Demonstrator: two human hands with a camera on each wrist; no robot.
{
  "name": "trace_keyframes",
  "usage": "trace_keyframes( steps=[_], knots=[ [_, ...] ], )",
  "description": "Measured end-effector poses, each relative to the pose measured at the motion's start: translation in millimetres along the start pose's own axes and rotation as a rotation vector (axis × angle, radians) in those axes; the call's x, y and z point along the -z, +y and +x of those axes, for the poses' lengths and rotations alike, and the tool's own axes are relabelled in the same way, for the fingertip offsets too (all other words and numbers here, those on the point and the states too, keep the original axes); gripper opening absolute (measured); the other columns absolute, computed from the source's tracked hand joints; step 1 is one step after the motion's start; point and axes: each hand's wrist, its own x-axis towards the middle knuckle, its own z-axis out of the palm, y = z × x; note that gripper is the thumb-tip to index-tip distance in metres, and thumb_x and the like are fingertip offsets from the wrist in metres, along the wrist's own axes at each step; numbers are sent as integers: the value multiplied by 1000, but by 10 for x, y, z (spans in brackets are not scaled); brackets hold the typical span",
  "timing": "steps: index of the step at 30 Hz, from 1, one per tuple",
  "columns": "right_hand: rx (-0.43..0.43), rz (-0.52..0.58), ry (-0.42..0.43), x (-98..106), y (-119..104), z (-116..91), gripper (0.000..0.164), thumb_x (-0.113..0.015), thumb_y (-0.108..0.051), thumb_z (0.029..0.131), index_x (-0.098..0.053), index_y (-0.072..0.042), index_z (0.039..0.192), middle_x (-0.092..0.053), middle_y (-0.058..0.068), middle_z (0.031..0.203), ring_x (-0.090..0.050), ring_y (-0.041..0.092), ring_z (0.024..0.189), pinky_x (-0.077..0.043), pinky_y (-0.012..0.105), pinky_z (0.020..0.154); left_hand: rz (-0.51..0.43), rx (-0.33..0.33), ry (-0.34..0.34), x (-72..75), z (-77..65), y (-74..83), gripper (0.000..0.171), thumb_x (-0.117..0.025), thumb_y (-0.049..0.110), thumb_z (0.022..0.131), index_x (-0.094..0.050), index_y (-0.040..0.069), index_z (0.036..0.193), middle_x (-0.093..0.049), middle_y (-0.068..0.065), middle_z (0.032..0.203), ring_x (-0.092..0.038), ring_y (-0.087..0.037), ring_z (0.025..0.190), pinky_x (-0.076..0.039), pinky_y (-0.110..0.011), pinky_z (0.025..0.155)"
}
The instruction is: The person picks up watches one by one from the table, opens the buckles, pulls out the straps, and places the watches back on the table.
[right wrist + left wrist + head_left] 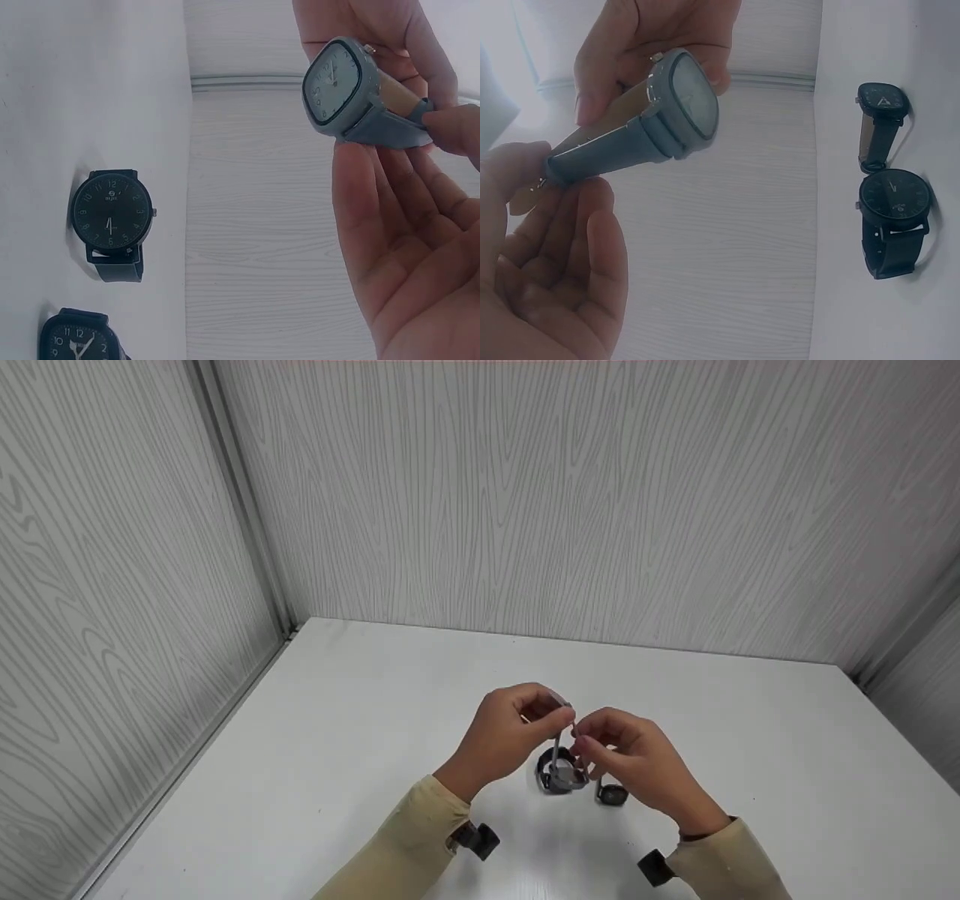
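hands [499, 729] [637, 754] hold grey watch [694, 101] by strap [607, 154]

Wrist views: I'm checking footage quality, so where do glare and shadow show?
Left wrist: bright glare at upper left, faint dial markings on the gray watch; right wrist: soft shadow left of the round black watch, its numerals legible.

A grey-blue wristwatch [331, 84] with a rounded-square case, pale dial, small side crown and tan-lined strap [386, 129] is suspended above the white tabletop [300, 780], left hand [514, 731] and right hand [637, 757] pinching its strap; the case hangs tilted, lower than the fingertips.
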Motion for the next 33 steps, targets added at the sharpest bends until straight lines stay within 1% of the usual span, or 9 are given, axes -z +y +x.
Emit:
trace_keyframes(
  steps=[6,11,14,19,21,24,27,30,33],
  knots=[
    [-1,-4,2,-7,4,5,13,-68,-13,101,-66,0,102,-68,12,92,-70,19,76,-60,32,63,-19,-6,37,39,-2,-20,19,-68,32,100,-75,14,103,-70,3,87,-66,-13,79,-55,-29,73],
    [6,-25,44,-4,29,9,13,-68,-12,101,-66,0,101,-67,12,88,-66,14,74,-57,29,65,-13,-3,44,54,2,-38,18,-66,30,101,-73,14,106,-70,4,90,-67,-13,81,-58,-31,76],
    [-14,-39,72,1,43,22,9,-67,-10,101,-65,-2,101,-67,12,88,-64,14,73,-55,28,66,-16,-9,56,76,14,-62,16,-65,27,102,-72,13,105,-70,4,91,-67,-13,81,-59,-32,78],
    [-64,-40,98,6,60,49,5,-63,-8,102,-64,-3,103,-69,18,92,-68,19,77,-59,30,70,-18,-12,96,150,27,-75,17,-63,25,103,-70,10,104,-70,-1,92,-68,-17,80,-60,-34,78],
    [-85,-38,113,3,62,51,5,-63,-7,102,-63,-2,104,-69,18,94,-69,23,80,-59,31,73,37,13,71,177,24,-76,17,-62,28,104,-70,13,106,-70,1,93,-67,-15,82,-58,-33,78],
    [-119,-53,133,-14,63,52,7,-63,-7,102,-64,-3,107,-70,15,96,-70,27,84,-58,31,75,193,65,-23,198,16,-74,17,-62,32,105,-71,18,108,-70,8,95,-64,-10,85,-54,-31,79],
    [-133,-115,131,-54,66,54,9,-66,-11,101,-64,-6,108,-72,10,96,-71,25,86,-57,29,75,345,99,-109,215,7,-50,16,-62,33,105,-72,21,108,-69,14,95,-61,-7,84,-51,-30,76],
    [-123,-186,102,-113,89,55,11,-69,-16,100,-64,-10,109,-73,6,96,-72,19,86,-57,29,77,430,108,-129,251,2,-14,15,-63,32,104,-72,21,108,-69,13,94,-61,-8,82,-51,-30,74],
    [-105,-222,51,-166,150,81,12,-70,-17,100,-65,-11,109,-74,4,97,-72,16,88,-58,30,81,497,108,-109,297,4,13,14,-64,30,104,-72,20,109,-70,11,96,-60,-9,83,-51,-31,75]
  ],
)
